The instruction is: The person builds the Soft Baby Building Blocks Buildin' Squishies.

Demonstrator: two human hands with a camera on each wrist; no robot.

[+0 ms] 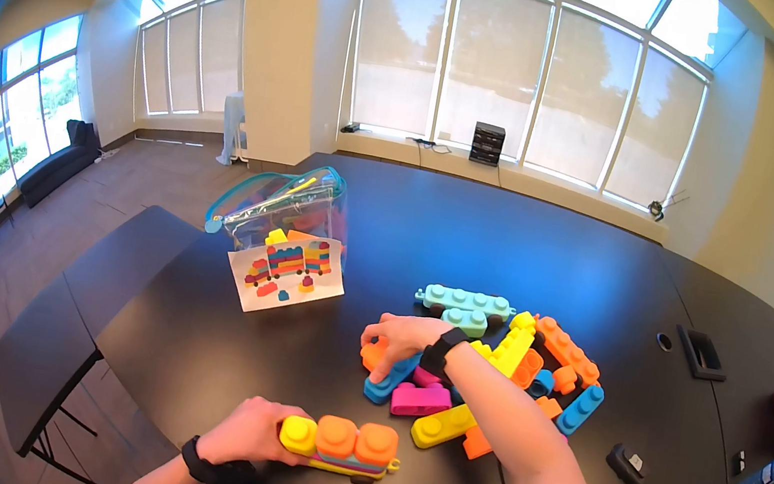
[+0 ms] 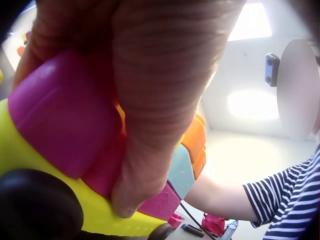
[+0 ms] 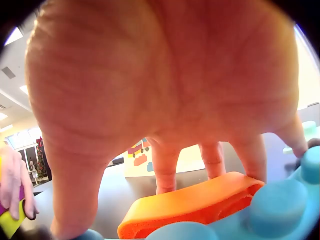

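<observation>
My left hand grips a toy train car built from soft blocks at the table's near edge. The car has a yellow wheeled base, a magenta block, a teal layer and orange blocks on top. A yellow block sits at its left end. My right hand reaches down over the left side of the loose block pile, fingers spread. Its fingertips are right at the far side of an orange arched block, and the thumb comes down beside a blue block.
Magenta, yellow and several other blocks lie around my right hand. A teal wheeled base lies behind. A clear zip bag with a picture card stands back left. A black device lies right.
</observation>
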